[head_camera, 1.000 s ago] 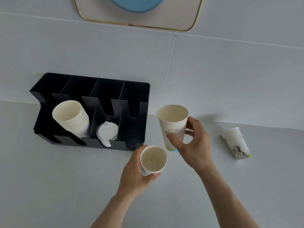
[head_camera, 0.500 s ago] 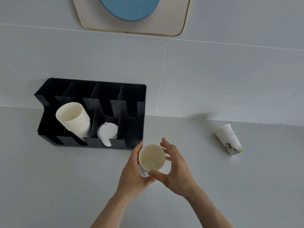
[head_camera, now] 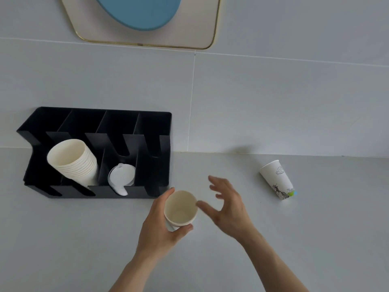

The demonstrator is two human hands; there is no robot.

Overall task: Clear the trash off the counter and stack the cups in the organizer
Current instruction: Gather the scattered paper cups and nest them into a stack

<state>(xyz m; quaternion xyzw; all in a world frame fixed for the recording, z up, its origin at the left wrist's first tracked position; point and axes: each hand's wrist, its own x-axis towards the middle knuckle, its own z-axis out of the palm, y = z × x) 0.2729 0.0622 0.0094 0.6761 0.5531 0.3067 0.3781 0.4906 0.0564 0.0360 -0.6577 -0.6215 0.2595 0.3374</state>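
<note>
Rightward, printed cup, lettering illegible, skyline drawing

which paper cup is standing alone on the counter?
The printed cup at far right. The other loose one is gripped in the left hand; the rest are stacked in the black organizer.

A gold-rimmed wall panel bears a blue disc.
</note>
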